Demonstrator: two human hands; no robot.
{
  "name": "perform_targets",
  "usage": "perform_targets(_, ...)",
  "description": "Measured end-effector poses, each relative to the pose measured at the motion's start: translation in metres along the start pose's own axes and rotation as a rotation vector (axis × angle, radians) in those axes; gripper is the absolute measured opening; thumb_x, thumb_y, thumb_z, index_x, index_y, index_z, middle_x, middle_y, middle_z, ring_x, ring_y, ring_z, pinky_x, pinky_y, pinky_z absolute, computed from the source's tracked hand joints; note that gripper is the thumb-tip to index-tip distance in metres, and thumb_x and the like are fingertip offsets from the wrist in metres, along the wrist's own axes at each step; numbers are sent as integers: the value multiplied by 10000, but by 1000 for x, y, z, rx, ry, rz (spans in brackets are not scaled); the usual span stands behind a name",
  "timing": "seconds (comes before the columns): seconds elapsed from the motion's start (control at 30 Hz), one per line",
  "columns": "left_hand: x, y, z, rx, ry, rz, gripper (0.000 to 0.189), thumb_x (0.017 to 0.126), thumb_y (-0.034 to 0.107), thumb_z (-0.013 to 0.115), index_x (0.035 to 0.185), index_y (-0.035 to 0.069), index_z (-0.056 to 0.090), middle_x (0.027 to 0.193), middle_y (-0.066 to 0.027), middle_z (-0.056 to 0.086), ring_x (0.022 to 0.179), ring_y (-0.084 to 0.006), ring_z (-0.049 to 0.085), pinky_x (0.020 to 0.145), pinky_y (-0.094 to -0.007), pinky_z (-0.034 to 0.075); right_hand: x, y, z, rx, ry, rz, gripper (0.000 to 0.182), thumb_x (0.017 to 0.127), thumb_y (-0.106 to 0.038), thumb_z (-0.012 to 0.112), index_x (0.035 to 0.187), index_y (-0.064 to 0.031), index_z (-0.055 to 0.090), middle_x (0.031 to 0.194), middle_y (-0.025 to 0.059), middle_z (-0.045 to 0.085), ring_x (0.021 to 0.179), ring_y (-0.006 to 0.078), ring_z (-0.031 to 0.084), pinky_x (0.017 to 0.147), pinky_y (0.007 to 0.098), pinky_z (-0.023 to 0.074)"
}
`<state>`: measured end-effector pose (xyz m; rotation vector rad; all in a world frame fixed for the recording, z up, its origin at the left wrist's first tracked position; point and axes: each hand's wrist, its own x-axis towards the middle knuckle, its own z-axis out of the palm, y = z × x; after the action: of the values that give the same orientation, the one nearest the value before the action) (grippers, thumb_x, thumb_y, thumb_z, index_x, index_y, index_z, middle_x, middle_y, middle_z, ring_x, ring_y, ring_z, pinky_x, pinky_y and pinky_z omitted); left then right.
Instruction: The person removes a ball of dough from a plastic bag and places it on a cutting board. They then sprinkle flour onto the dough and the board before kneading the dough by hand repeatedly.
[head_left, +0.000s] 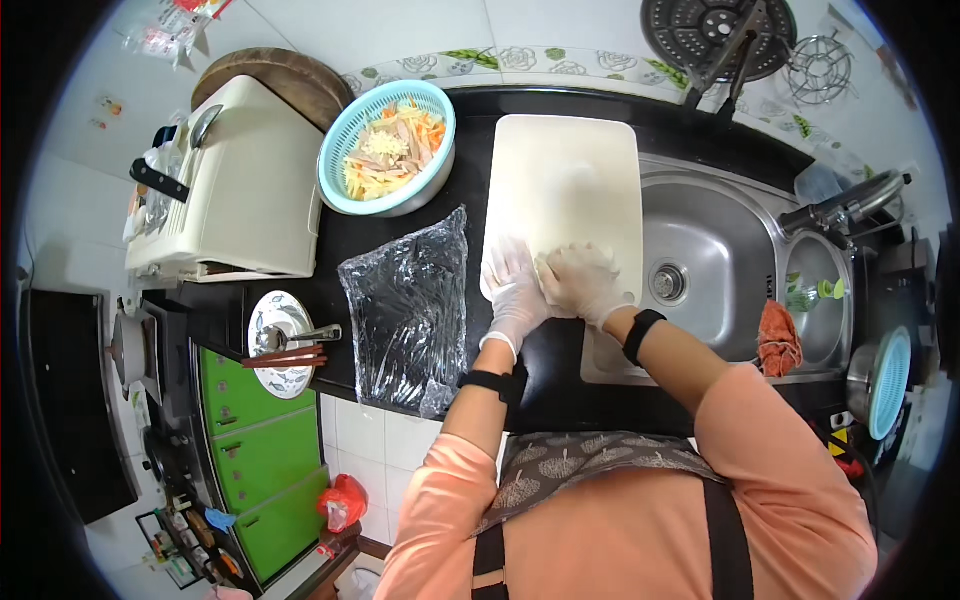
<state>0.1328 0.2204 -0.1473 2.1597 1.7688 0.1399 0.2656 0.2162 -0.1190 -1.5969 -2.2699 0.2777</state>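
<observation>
Both of my hands wear thin clear gloves and rest at the near part of a white cutting board (562, 172), which overlaps the sink's left rim. My left hand (514, 289) lies flat, fingers extended on the board's near left part. Beside it, my right hand (581, 281) presses down with curled fingers; whether something is under it cannot be told. Left of the board, a crinkled sheet of clear plastic film (409, 307) lies on the black countertop. Behind the film, a light blue strainer (330, 176) set in a metal bowl holds shredded vegetables, pale strips and minced garlic.
A patterned plate (281, 311) with a metal spoon and brown chopsticks is at the counter's left. Behind it stands a cream knife-and-utensil box (255, 187). To the right are a steel sink (709, 240), a faucet (840, 206) and an orange cloth (778, 341) over the sink divider.
</observation>
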Motion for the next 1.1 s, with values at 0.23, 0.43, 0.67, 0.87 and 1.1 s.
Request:
perform_targets(0.23,-8,17,-36,-52,-151,-97,1523,375,585,850,1449,-1,-56,1514,-234,-13,1410,-369,-84,1114,-520,20,75,8,2,128,-46,136,333,847,-321,484,845,-52,680,836,176,655,824,343,616,788,451,463)
perform_targets(0.43,-1,20,-47,2,-190,-116,1514,386,622,833,1449,-18,-35,1518,-231,15,1416,-358,-58,1130,-471,20,79,3,-15,118,-185,153,358,852,-347,486,857,-44,677,896,180,657,890,339,623,816,454,463)
perform_targets(0.67,0,15,-42,-25,-163,-99,1448,407,621,817,1459,-11,49,1516,-205,88,1415,-365,-25,1120,-508,2,-8,19,-40,28,-24,-212,205,732,-269,554,693,-75,609,771,105,568,860,279,544,789,429,397)
perform_targets(0.87,-2,19,-34,3,-128,-85,1482,396,613,825,1456,6,-13,1516,-219,11,1410,-368,-64,1111,-535,22,3,15,-12,-42,-10,-103,233,756,-299,524,667,-110,627,792,86,586,831,266,560,750,423,400)
perform_targets(1.1,-4,21,-40,23,-222,-122,1511,388,613,832,1455,18,-56,1520,-213,-34,1409,-366,-93,1112,-529,32,64,17,-4,38,-100,25,312,781,-317,493,719,-74,678,794,159,649,778,310,619,739,462,453)
